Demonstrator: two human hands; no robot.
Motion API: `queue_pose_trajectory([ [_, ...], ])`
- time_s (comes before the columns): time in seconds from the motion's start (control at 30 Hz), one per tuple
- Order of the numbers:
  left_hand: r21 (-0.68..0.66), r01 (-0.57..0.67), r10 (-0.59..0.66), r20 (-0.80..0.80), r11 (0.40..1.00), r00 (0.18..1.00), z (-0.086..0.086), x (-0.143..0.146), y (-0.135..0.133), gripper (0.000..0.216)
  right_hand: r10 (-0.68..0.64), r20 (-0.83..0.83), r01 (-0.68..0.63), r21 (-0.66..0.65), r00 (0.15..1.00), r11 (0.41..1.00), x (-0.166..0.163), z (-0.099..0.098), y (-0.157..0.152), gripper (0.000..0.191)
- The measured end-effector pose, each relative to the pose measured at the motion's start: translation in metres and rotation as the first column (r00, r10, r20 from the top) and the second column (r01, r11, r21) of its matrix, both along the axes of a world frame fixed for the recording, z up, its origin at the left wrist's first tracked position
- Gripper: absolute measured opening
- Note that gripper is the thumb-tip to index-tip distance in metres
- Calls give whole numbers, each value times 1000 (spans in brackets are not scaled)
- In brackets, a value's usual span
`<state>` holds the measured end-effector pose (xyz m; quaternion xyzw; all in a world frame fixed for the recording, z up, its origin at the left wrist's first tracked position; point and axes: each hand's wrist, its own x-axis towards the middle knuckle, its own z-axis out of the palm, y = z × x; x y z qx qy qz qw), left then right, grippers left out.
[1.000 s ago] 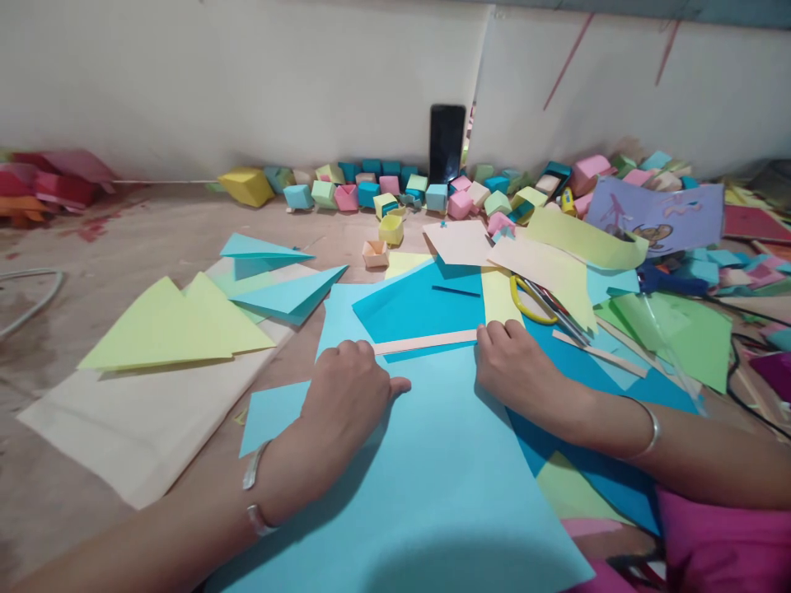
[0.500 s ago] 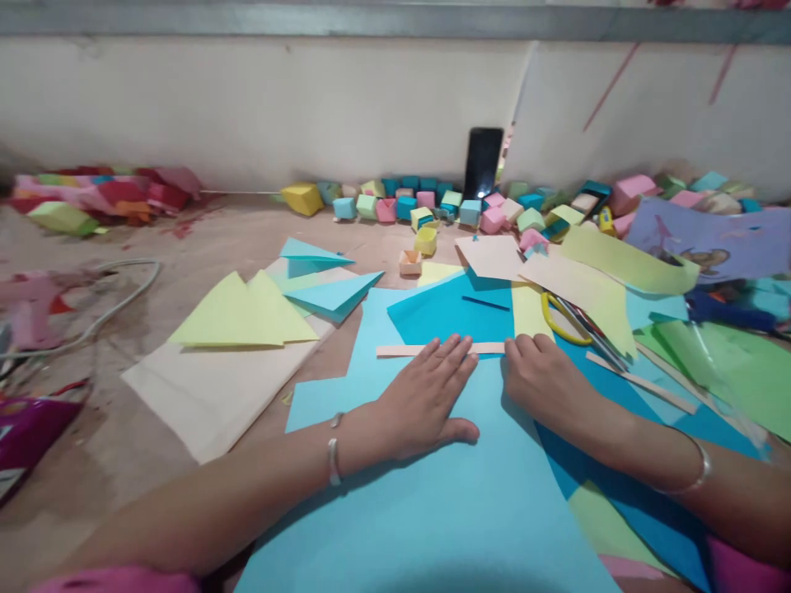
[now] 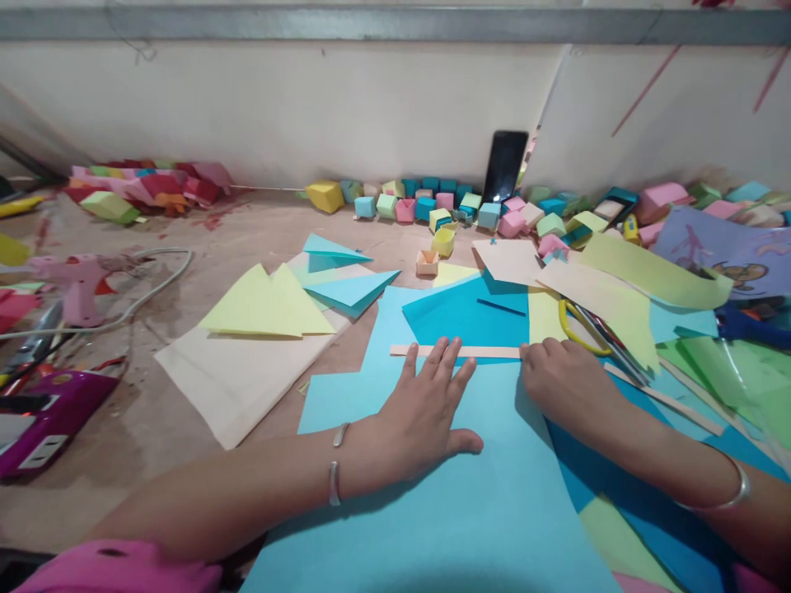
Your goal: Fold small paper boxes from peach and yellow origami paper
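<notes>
A narrow peach paper strip (image 3: 494, 352) lies across the top of a large light blue paper sheet (image 3: 445, 527). My left hand (image 3: 423, 412) rests flat on the sheet with spread fingers, the fingertips over the strip. At the strip's right end, my right hand (image 3: 572, 383) is closed, its fingers pinching that end; the exact grip is partly hidden. Just beyond the strip is a darker blue paper piece (image 3: 457, 317) with a thin dark blue sliver (image 3: 500, 307) on it. Yellow-handled scissors (image 3: 574, 329) lie close behind my right hand.
Folded yellow paper (image 3: 265, 305) and a white sheet (image 3: 228, 391) lie left. A pink glue gun (image 3: 80, 284) with its cable and a purple power strip (image 3: 62, 420) are farther left. Small paper boxes (image 3: 404, 210) line the wall, with a phone (image 3: 505, 165) propped among them.
The view has turned a little to the left. My left hand's fingers have spread wider over the strip. My right hand stays at the strip's right end.
</notes>
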<state>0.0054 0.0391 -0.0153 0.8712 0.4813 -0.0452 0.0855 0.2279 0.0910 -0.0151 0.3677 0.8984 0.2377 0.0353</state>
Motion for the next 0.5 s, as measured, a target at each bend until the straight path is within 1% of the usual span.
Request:
queue_pose_trajectory([
  [0.1, 24, 17, -17, 4, 1000, 1000, 0, 0, 1, 93, -52, -104, 48, -44, 993, 998, 0, 1, 11, 18],
  [0.2, 40, 31, -30, -16, 999, 999, -1, -1, 0, 92, -55, -219, 15, -179, 974, 984, -2, 0, 25, 14],
  [0.27, 48, 35, -35, -13, 998, 999, -1, -1, -1, 91, -95, -275, 8, -302, 957, 953, -2, -2, 34, 14],
  [0.37, 86, 29, -30, 11, 996, 999, 0, 0, 2, 91, -165, -325, -8, -470, 931, 882, 0, -2, 42, 11],
  [0.4, 116, 26, -29, 22, 993, 999, 1, 0, 4, 90, -158, -347, -33, -486, 924, 873, 0, -1, 43, 12],
  [0.43, 158, 22, -28, 37, 987, 999, 2, 0, 8, 88, -133, -376, -64, -467, 917, 882, 0, 0, 43, 14],
  [0.47, 213, 16, -29, 60, 977, 998, 3, -1, 13, 84, -87, -410, -98, -408, 908, 908, 0, 1, 42, 16],
  [0.5, 276, 13, -39, 87, 961, 995, 5, -2, 18, 80, -23, -444, -134, -320, 896, 938, -2, 3, 40, 19],
])
